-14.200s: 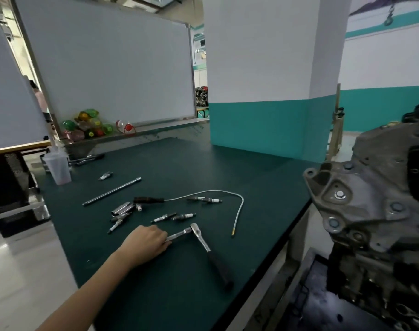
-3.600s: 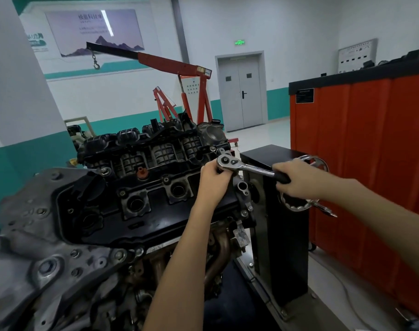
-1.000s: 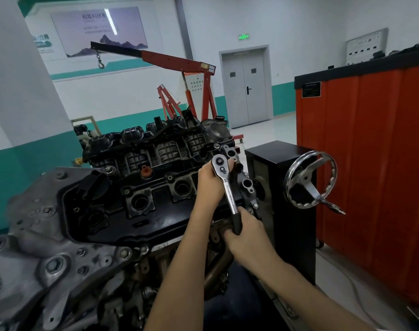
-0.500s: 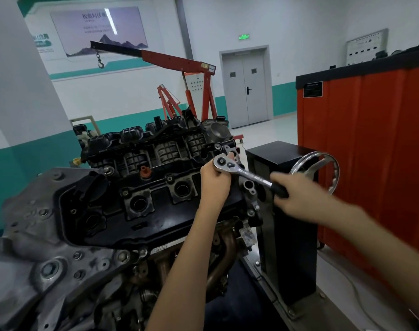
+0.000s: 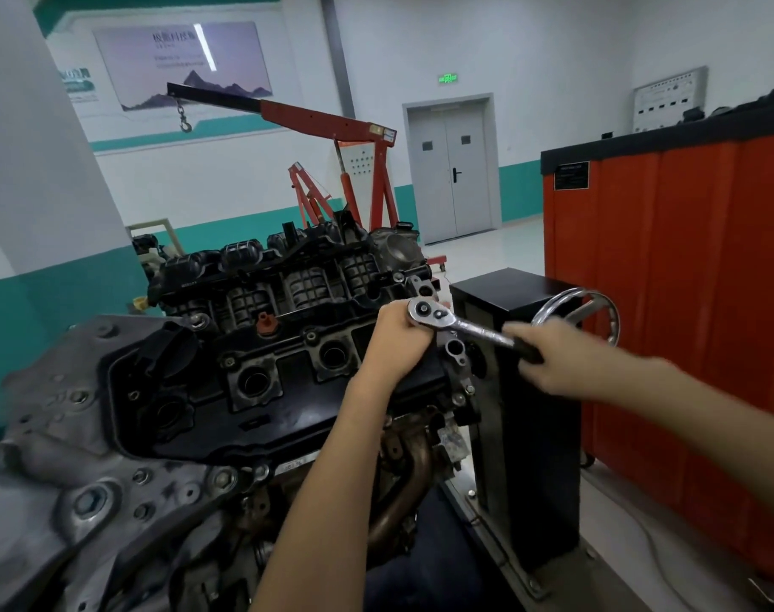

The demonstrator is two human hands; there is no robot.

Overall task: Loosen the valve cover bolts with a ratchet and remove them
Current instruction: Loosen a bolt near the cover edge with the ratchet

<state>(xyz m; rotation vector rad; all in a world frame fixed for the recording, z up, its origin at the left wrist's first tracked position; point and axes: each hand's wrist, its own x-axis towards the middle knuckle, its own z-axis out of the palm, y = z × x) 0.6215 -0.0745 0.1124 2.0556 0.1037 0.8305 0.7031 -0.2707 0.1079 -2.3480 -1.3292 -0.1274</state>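
The chrome ratchet with a black handle [image 5: 464,327] has its head at the right end of the black plastic valve cover [image 5: 288,404], just right of the frame's centre. A second ago its handle pointed down toward the lower middle of the frame. Half a second ago it had swung up to the right, and it lies there now, sloping slightly down toward the silver handwheel [image 5: 597,309].

The left hand [image 5: 396,346] has stayed put. Its grip is curled around the drive just under the ratchet head, steadying it on a bolt that is hidden beneath. The right hand [image 5: 553,364] is motion-blurred, its grip wrapped round the black handle.

This back-and-forth sweep reads as ratcheting strokes, so the bolt is probably backing out but not yet free. Nothing in view shows a bolt removed.
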